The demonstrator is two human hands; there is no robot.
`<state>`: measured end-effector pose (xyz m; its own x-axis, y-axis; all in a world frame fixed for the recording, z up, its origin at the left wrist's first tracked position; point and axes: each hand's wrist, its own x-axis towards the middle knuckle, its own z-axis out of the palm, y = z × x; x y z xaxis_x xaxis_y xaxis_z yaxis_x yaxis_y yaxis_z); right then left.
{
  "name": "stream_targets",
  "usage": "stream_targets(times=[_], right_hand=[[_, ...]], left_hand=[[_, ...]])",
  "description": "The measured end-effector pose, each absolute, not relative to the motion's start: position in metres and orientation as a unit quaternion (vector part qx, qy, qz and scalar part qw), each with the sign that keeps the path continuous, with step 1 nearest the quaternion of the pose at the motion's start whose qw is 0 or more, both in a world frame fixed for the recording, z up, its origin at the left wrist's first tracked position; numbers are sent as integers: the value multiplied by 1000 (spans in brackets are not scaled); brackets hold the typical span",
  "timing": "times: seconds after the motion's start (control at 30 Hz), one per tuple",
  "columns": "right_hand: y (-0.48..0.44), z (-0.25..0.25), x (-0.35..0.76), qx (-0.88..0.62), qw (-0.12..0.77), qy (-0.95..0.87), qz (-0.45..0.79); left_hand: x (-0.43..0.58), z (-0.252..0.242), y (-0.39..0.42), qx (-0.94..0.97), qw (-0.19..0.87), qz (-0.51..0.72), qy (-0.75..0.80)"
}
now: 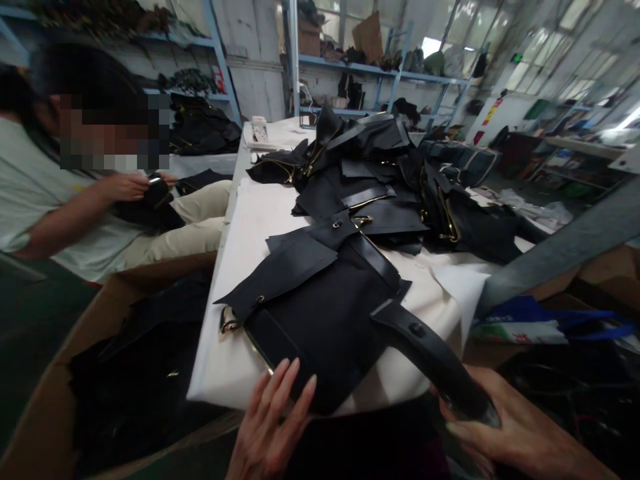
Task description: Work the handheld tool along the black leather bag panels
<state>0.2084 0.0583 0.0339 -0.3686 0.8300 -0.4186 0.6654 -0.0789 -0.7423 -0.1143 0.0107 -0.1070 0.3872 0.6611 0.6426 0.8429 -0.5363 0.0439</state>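
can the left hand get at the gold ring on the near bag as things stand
Probably yes: the left hand lies flat on the black bag, and the gold ring sits uncovered at its left corner.

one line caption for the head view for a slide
Left hand rests on a black bag; right hand holds its strap.

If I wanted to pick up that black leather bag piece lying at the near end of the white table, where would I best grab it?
Probably by the long strap, from the near right. It sticks out past the white table's edge, narrow enough to close fingers around, and the right hand already holds its end. The flat black bag piece offers little to pinch; the left hand only rests on its near edge.
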Motion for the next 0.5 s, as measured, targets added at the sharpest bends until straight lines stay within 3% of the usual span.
stream_targets(times=[0.27, 0.4, 0.5], right_hand=[[38, 39, 235, -563, 172, -621, 518], [29, 32, 249, -579, 192, -601, 517], [25, 33, 256, -594, 189, -594, 509]], left_hand=[[-128, -81, 63, -912, 101, -212, -335], [-131, -37, 91, -890, 54, -289, -349], [-134, 19, 128, -809, 89, -355, -460]])
